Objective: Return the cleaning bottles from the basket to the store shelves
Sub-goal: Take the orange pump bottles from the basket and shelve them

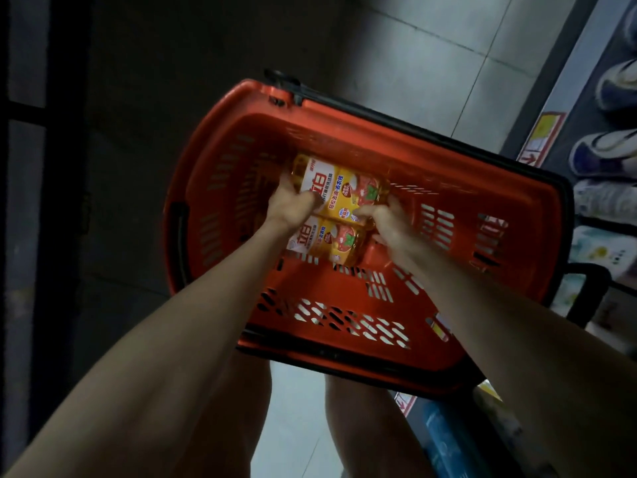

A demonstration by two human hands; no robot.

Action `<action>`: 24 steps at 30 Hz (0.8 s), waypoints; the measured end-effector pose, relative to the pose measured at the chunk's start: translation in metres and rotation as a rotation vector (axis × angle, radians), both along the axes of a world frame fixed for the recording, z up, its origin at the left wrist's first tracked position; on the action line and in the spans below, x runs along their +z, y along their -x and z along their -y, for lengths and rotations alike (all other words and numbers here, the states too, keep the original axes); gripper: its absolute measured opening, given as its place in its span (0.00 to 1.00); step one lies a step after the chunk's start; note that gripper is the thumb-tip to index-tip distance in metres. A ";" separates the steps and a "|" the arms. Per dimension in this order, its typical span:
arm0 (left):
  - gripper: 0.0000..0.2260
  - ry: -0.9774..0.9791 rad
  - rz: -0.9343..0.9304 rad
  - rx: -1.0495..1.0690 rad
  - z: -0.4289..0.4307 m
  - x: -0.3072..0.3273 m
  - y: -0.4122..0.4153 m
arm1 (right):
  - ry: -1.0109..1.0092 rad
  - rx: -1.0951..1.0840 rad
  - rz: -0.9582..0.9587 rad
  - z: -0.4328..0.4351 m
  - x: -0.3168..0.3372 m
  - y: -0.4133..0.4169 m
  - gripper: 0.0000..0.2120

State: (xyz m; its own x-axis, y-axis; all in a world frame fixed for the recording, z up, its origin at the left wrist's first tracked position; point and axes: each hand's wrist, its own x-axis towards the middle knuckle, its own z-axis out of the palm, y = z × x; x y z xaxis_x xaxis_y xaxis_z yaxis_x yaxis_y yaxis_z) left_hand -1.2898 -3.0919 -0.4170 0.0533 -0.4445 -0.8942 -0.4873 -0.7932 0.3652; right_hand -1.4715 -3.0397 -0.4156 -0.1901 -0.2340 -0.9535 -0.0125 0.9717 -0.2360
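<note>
A red plastic basket stands on the tiled floor below me. Two yellow cleaning bottles with red-and-white labels lie on their sides inside it. The farther bottle is gripped at its left end by my left hand and at its right end by my right hand. The nearer bottle lies right beside it, partly hidden under my wrists. Both arms reach down into the basket.
Store shelves run along the right, holding blue-and-white bottles and packages, with price tags on the edge. A dark rack stands at the left. Grey floor tiles lie beyond the basket. My legs are below the basket's near rim.
</note>
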 end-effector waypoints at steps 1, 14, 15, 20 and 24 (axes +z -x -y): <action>0.31 0.008 -0.012 0.037 -0.003 -0.004 -0.001 | -0.006 -0.049 0.009 -0.001 -0.001 -0.002 0.32; 0.47 -0.053 -0.020 0.115 -0.042 0.071 -0.001 | 0.042 -0.149 -0.075 -0.034 0.037 -0.019 0.44; 0.46 -0.045 -0.026 0.119 -0.045 0.082 -0.002 | 0.056 -0.154 -0.084 -0.035 0.046 -0.019 0.42; 0.40 -0.027 -0.055 0.144 -0.050 0.149 -0.002 | 0.144 -0.203 -0.119 -0.038 0.109 -0.017 0.35; 0.37 0.039 -0.074 0.170 -0.049 0.213 -0.005 | 0.219 -0.167 -0.191 -0.038 0.176 -0.019 0.34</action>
State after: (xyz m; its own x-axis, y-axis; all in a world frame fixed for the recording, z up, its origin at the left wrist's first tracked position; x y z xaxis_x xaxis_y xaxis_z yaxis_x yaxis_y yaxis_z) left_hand -1.2846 -3.0432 -0.2039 0.0653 -0.4695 -0.8805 -0.3184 -0.8461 0.4275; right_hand -1.4526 -3.0022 -0.2394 -0.4136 -0.3795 -0.8276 0.0787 0.8906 -0.4478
